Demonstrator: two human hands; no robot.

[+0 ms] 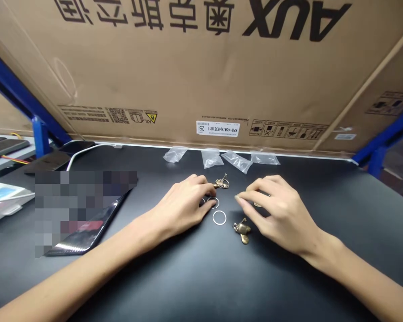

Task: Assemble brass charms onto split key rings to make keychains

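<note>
My left hand (190, 201) rests on the black table, its thumb and forefinger apart. The thumb tip touches a silver split ring (216, 206); part of another ring shows under the fingers. A separate split ring (219, 218) lies flat just in front. Beyond the forefinger is a small bronze-coloured charm with a ring and chain (223, 182). My right hand (278, 212) is bent, thumb and forefinger tips together; anything pinched there is too small to see. Beside its thumb lies a bronze-coloured charm (244, 229) with a short chain. A small metal piece (257, 205) shows partly beneath its fingers.
Several clear plastic bags (212, 158) lie along the back of the table (188, 277). Behind them stands a large cardboard box (174, 76). At left are a dark, shiny-edged device (97, 237), partly pixelated, a white cable (83, 150) and a blue frame post (40, 136).
</note>
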